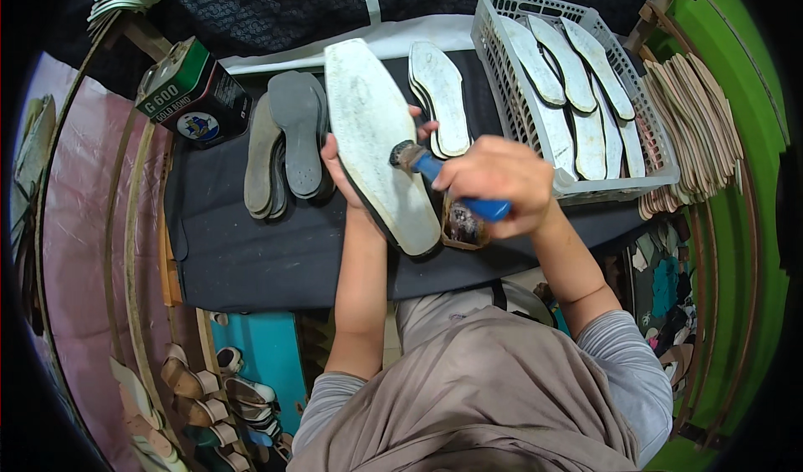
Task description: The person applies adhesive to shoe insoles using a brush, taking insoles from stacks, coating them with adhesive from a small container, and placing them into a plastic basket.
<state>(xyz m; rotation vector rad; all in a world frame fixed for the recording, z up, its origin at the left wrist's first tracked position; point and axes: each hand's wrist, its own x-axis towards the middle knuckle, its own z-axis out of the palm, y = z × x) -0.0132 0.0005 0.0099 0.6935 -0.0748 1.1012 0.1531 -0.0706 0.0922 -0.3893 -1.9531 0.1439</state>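
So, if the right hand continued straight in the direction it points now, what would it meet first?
Most likely the white sole in the left hand: the blue-handled brush held in the right hand points at it, bristles apparently at its surface, though depth is unclear from this view.

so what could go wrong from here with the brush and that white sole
The brush meets the white sole near its right edge, so it could slip off and smear the left hand, whose fingertips show just beyond that edge. The right hand appears close to the small brown container, so it might knock it.
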